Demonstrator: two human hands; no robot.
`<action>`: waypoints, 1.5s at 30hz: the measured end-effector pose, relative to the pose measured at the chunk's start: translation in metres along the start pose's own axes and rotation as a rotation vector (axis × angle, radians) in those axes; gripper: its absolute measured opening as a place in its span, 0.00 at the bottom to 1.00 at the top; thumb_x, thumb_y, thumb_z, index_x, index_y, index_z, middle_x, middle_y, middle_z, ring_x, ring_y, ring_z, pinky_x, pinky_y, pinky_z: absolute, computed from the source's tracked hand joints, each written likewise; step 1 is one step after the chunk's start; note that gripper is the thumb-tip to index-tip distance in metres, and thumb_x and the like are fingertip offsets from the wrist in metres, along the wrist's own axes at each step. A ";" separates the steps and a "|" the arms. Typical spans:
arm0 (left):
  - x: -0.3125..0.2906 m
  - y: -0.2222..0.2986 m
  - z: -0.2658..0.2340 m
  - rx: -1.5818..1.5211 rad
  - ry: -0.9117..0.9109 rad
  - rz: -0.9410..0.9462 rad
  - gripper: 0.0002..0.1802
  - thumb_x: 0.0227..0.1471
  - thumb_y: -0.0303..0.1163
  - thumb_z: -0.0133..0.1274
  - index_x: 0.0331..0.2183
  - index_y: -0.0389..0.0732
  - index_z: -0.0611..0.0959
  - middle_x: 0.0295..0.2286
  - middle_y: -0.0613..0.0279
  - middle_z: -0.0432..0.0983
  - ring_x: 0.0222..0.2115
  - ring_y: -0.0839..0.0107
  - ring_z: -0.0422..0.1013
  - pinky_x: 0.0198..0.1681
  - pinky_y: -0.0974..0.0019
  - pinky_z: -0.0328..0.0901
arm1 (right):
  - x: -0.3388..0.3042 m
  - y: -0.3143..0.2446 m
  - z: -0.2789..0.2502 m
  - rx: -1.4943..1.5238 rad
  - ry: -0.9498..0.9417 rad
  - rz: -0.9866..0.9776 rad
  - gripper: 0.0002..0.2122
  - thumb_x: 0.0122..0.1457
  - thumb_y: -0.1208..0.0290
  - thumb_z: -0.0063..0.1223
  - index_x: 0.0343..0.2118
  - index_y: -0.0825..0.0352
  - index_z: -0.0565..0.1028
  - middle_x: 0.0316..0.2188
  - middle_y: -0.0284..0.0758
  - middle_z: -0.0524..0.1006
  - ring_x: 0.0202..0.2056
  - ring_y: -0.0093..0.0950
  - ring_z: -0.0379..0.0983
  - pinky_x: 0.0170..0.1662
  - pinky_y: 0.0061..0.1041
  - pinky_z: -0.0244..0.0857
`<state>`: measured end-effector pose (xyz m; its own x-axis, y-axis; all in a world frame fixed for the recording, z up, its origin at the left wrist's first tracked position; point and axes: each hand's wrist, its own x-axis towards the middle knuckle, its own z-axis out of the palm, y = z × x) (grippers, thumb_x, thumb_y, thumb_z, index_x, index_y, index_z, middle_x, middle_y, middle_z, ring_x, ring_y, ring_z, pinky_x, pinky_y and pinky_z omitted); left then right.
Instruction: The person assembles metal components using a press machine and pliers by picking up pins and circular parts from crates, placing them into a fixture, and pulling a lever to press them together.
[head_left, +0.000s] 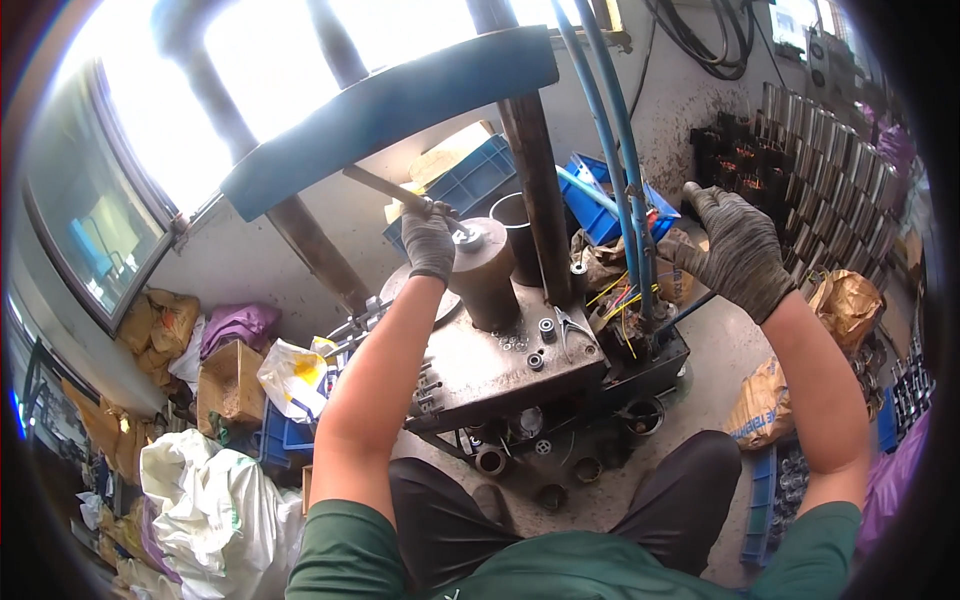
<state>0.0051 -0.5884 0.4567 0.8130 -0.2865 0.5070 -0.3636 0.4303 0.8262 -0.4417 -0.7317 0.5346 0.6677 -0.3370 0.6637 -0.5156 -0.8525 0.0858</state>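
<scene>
My left hand point(430, 243), in a grey knit glove, is closed around a pale bar point(382, 186) that slants up and left beneath the blue press beam point(390, 115). Just right of this hand, a thick metal cylinder point(487, 275) stands upright on the steel press table point(470, 365), with a smaller shiny part on its top. My right hand point(735, 245), gloved alike, is raised to the right of the blue pipes point(625, 150). Its fingers are stretched out and it holds nothing I can see. Below it a black lever point(690, 312) slants toward the pipes.
Dark steel columns point(535, 190) support the beam. Small ring parts point(547, 328) and pliers point(574, 330) lie on the press table. Blue crates point(605, 205) stand behind. Stacked metal cylinders point(840, 170) line the right wall. White sacks point(215, 500) lie at left, a brown sack point(762, 405) at right.
</scene>
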 end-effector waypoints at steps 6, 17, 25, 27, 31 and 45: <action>0.007 0.017 0.015 0.169 -0.180 -0.131 0.11 0.63 0.19 0.52 0.42 0.46 0.70 0.28 0.62 0.74 0.24 0.68 0.74 0.24 0.65 0.73 | -0.013 0.008 -0.002 0.040 -0.038 -0.027 0.18 0.56 0.63 0.57 0.44 0.72 0.78 0.37 0.48 0.80 0.41 0.43 0.78 0.47 0.41 0.74; 0.010 0.025 0.011 0.389 -0.278 0.004 0.10 0.60 0.18 0.55 0.42 0.39 0.74 0.29 0.61 0.76 0.24 0.71 0.75 0.25 0.68 0.74 | -0.109 -0.033 -0.053 0.102 -0.350 -0.116 0.23 0.54 0.65 0.59 0.52 0.70 0.75 0.40 0.44 0.78 0.39 0.43 0.76 0.42 0.43 0.71; 0.007 0.023 0.009 0.430 -0.238 0.062 0.09 0.60 0.20 0.57 0.40 0.39 0.75 0.27 0.60 0.77 0.22 0.71 0.76 0.23 0.68 0.73 | -0.097 -0.034 -0.045 0.242 0.055 -0.266 0.23 0.57 0.68 0.58 0.55 0.72 0.74 0.37 0.45 0.80 0.34 0.43 0.77 0.37 0.41 0.72; 0.002 0.028 0.017 0.395 -0.243 0.050 0.09 0.60 0.20 0.57 0.41 0.39 0.75 0.27 0.60 0.78 0.22 0.71 0.76 0.23 0.68 0.73 | -0.065 -0.023 -0.034 0.196 0.192 -0.293 0.21 0.57 0.69 0.59 0.54 0.71 0.74 0.35 0.45 0.80 0.35 0.43 0.78 0.37 0.40 0.73; -0.008 0.025 0.018 0.535 -0.209 0.150 0.11 0.59 0.20 0.58 0.43 0.40 0.76 0.28 0.62 0.76 0.23 0.71 0.75 0.23 0.67 0.73 | -0.008 -0.010 0.001 0.224 0.280 -0.215 0.18 0.58 0.69 0.58 0.49 0.71 0.77 0.33 0.47 0.79 0.34 0.43 0.79 0.38 0.38 0.75; -0.013 -0.026 0.005 0.359 -0.209 -0.041 0.12 0.67 0.24 0.49 0.51 0.42 0.74 0.30 0.68 0.74 0.30 0.79 0.71 0.33 0.72 0.69 | -0.157 -0.041 -0.060 0.293 -0.537 -0.248 0.17 0.53 0.68 0.57 0.45 0.70 0.79 0.37 0.44 0.81 0.40 0.43 0.78 0.40 0.40 0.74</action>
<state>0.0015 -0.6000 0.4297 0.7335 -0.4810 0.4803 -0.4983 0.1000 0.8612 -0.5579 -0.6200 0.4715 0.9619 -0.2047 0.1814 -0.1954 -0.9784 -0.0681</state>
